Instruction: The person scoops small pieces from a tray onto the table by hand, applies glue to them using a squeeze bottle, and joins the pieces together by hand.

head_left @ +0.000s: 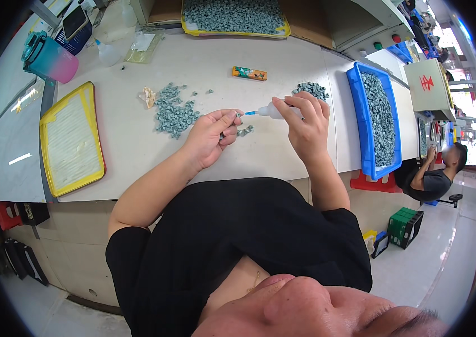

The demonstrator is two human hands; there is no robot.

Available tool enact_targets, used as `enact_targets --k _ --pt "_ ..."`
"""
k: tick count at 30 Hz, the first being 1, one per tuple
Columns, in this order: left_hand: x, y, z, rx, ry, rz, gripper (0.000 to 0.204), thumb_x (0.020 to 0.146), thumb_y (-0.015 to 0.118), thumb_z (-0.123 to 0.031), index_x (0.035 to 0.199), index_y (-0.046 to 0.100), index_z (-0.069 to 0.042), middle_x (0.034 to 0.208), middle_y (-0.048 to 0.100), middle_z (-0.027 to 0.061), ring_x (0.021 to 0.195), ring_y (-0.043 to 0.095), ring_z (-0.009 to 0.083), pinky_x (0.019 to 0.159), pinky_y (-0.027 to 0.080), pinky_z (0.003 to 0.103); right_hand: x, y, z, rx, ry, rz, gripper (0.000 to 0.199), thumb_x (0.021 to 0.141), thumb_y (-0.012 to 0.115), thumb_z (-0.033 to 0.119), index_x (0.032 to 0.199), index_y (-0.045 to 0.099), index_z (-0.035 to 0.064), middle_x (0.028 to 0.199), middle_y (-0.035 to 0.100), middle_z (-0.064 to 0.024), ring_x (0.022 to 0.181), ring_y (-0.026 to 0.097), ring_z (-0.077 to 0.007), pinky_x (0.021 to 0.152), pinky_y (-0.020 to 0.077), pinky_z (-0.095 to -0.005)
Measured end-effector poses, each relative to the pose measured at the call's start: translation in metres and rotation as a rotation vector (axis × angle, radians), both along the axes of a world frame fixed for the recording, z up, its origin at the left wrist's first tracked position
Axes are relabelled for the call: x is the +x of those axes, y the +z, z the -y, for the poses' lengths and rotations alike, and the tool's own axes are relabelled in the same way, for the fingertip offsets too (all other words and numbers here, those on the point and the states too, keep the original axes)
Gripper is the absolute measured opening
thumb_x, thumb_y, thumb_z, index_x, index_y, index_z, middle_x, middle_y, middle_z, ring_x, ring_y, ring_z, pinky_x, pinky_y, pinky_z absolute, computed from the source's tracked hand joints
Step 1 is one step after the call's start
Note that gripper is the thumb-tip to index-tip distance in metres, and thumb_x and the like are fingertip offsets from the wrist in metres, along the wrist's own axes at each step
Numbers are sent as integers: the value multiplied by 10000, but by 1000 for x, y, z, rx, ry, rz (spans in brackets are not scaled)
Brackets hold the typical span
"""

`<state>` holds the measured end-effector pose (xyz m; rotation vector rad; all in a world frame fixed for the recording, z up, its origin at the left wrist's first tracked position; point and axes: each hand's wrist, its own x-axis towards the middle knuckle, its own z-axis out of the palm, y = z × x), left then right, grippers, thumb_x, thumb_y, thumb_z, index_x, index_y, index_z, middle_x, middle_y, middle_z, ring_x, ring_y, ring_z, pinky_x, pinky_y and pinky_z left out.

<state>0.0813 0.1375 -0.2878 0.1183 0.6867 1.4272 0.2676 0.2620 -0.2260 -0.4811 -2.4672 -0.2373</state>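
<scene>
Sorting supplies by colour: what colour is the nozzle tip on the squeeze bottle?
Blue, on a whitish squeeze bottle in the right hand; head view.

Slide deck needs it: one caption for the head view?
Right hand aims a small squeeze bottle at a grey part pinched by left hand.

a long pale workbench [137,140] stands on a light glossy tiled floor [434,247] in bright daylight.

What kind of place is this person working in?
Probably a small-parts assembly workshop. Small grey parts are heaped on the workbench, more fill a blue bin, and the right hand holds a small squeeze bottle toward the left hand.
</scene>
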Motion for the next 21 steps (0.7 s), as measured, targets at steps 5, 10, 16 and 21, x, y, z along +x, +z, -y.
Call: enact_targets --k 5,10,16,21 --pt "0 1 0 14 4 -2 223 956 585 -138 1094 559 36 912 563 45 628 406 48 512 330 183 1 -10 -10 -194 -20 -110 380 683 720 37 1046 688 147 954 642 -9 944 597 -198 824 399 -352" --pt "2 3 0 -9 -15 -13 211 952 592 -128 1088 556 29 926 582 63 629 415 53 513 331 187 -8 -38 -14 -991 -27 -290 353 777 763 117 1100 631 61 1043 683 -87 943 655 -237 873 477 -327" --pt "1 2 1 9 -37 19 174 960 581 -135 1050 559 12 899 586 51 626 420 57 513 325 194 -14 -54 -14 -1138 -61 -169 404 803 743 73 1172 581 47 1108 677 -60 985 641 -162 896 471 -287" --pt "2 0 2 21 -59 11 149 965 575 -143 1014 563 -2 878 586 39 621 416 58 518 323 197 6 -34 -46 -843 -215 -72 293 840 634 37 1130 647 67 1088 674 -74 1013 619 -248 878 476 -323"
